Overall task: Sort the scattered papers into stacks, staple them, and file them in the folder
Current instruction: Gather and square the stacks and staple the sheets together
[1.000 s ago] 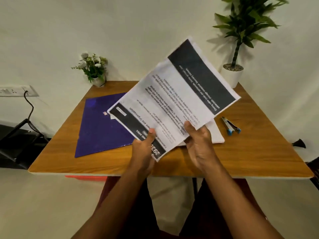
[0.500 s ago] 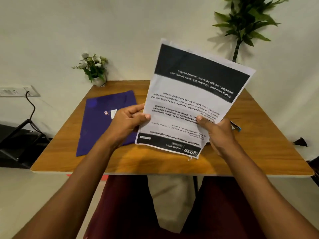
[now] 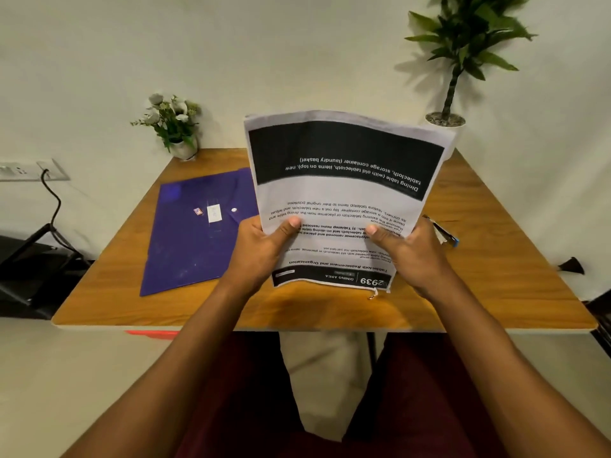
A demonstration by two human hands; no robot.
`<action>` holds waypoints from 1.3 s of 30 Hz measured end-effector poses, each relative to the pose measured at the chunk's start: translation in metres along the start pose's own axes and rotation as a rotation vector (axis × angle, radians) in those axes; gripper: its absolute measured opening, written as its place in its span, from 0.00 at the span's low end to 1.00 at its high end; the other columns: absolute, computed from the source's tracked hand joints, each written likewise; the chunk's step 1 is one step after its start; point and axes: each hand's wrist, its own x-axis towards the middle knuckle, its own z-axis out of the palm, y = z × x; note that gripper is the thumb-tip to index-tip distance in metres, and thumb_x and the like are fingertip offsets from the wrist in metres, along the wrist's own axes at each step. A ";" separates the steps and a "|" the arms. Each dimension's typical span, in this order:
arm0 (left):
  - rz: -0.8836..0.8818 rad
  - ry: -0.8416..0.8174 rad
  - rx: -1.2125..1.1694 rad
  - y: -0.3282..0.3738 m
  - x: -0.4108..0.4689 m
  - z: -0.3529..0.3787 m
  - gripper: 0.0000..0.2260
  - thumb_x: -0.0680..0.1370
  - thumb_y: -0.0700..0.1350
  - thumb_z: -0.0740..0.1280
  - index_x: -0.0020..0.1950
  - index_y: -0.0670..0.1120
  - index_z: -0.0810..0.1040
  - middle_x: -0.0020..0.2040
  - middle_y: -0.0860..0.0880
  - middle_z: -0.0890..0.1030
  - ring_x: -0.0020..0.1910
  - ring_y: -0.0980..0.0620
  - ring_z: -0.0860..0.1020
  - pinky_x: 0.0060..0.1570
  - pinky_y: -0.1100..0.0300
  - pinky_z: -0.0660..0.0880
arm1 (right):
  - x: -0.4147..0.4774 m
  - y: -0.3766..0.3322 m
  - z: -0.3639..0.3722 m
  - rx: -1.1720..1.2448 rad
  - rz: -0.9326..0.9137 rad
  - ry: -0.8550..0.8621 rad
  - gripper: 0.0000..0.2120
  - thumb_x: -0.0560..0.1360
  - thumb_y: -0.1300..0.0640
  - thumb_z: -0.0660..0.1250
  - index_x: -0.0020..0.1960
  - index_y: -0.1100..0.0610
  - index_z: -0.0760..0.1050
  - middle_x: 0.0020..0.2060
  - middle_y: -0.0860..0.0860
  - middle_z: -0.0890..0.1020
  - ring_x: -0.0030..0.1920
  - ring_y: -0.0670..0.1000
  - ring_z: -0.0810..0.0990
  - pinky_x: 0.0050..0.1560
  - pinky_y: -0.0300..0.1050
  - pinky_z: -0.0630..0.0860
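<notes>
- White printed papers (image 3: 340,200), a thin stack with black bands at both ends, are standing upright over the wooden surface (image 3: 496,285), with the print upside down to the camera. Whether the lower edge is touching the wood cannot be told.
- A person's left grip (image 3: 261,252) is pinching the stack's nine o'clock edge, with the thumb pressing the front and the fingers curling behind. The right grip (image 3: 410,256) is doing the same at three o'clock. Holding both sides is likely keeping the sheets squared and stopping them from flopping.
- What looks like a bent staple (image 3: 373,294) is sticking out at the stack's five o'clock corner, suggesting this set is already fastened and is heading for filing.
- At nine o'clock of the papers, a purple folder (image 3: 195,233) is lying flat and apparently closed, seemingly waiting within easy reach.
- At three o'clock a blue-tipped stapler (image 3: 444,234) is peeking out from just behind the right grip.
- A flower pot (image 3: 175,127) at eleven o'clock and a leafy plant (image 3: 463,38) at one o'clock are standing at the far edge, well apart from the work.
</notes>
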 end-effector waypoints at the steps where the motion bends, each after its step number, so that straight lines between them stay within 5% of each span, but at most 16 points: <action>1: 0.000 0.001 -0.007 0.001 -0.001 0.000 0.06 0.80 0.42 0.69 0.55 0.48 0.83 0.52 0.52 0.87 0.53 0.49 0.86 0.49 0.56 0.82 | 0.000 -0.001 -0.001 0.001 -0.002 0.001 0.08 0.77 0.57 0.71 0.50 0.43 0.80 0.45 0.35 0.86 0.50 0.41 0.85 0.48 0.40 0.81; 10: -0.099 0.002 0.014 -0.018 -0.018 -0.003 0.08 0.80 0.43 0.70 0.58 0.46 0.82 0.53 0.48 0.87 0.53 0.44 0.86 0.49 0.51 0.84 | -0.010 0.022 0.006 0.013 0.073 0.014 0.08 0.78 0.59 0.71 0.52 0.47 0.80 0.46 0.38 0.87 0.50 0.44 0.86 0.53 0.48 0.83; 15: -0.097 0.004 0.014 -0.022 -0.019 -0.005 0.07 0.80 0.42 0.69 0.57 0.48 0.82 0.53 0.48 0.87 0.53 0.46 0.86 0.50 0.51 0.84 | -0.011 0.027 0.007 0.057 0.089 0.035 0.09 0.78 0.60 0.71 0.50 0.46 0.79 0.42 0.36 0.86 0.48 0.39 0.85 0.45 0.35 0.81; 20: -0.158 0.009 0.039 -0.033 -0.024 -0.003 0.07 0.81 0.42 0.69 0.58 0.48 0.80 0.52 0.49 0.87 0.52 0.47 0.86 0.50 0.51 0.84 | -0.015 0.046 0.012 0.046 0.216 0.044 0.07 0.79 0.58 0.70 0.54 0.48 0.79 0.44 0.41 0.86 0.50 0.45 0.85 0.44 0.36 0.82; 24: -0.134 0.165 -0.133 -0.031 -0.016 0.003 0.08 0.81 0.41 0.68 0.59 0.48 0.81 0.55 0.48 0.87 0.55 0.45 0.85 0.54 0.46 0.82 | -0.012 0.041 0.011 0.087 0.193 0.054 0.07 0.77 0.57 0.71 0.54 0.50 0.80 0.44 0.41 0.87 0.51 0.45 0.86 0.44 0.36 0.81; 31: -0.270 0.328 -0.590 -0.031 -0.015 0.031 0.13 0.80 0.39 0.69 0.64 0.49 0.78 0.62 0.42 0.83 0.59 0.41 0.83 0.59 0.38 0.78 | -0.017 0.041 0.040 0.807 0.313 0.097 0.20 0.73 0.62 0.71 0.64 0.53 0.75 0.59 0.54 0.84 0.63 0.57 0.81 0.60 0.55 0.80; 39: -0.333 0.269 -0.569 -0.026 -0.018 0.032 0.14 0.79 0.36 0.69 0.64 0.44 0.78 0.61 0.42 0.84 0.60 0.40 0.83 0.57 0.40 0.80 | -0.012 0.028 0.054 0.726 0.288 0.280 0.18 0.75 0.71 0.69 0.61 0.55 0.77 0.56 0.57 0.85 0.57 0.58 0.84 0.59 0.58 0.81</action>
